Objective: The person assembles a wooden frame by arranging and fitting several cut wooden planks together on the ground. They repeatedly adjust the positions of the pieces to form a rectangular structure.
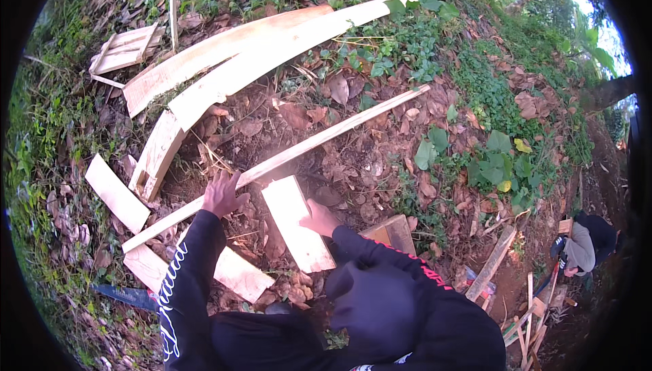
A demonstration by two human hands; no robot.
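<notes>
Pale, short rectangular wooden board (297, 223) lies tilted on the leaf-strewn ground (353, 160) just in front of the person. The right hand (319, 219) presses on its right edge, fingers curled over the wood; how tight the grip is cannot be told. The left hand (223, 194) rests with fingers spread on the long thin pale wooden batten (285, 160) that runs diagonally across the ground, its far end up to the right. The board's upper end sits just beside the batten, perhaps touching it. To handle this step well, it seems wise to keep the batten pinned flat under the left palm while the right hand steadies the board square against it, since loose leaves beneath could let either piece slide. Two long curved pale planks (251, 59) lie farther off, and another person crouches well apart at the right edge.
</notes>
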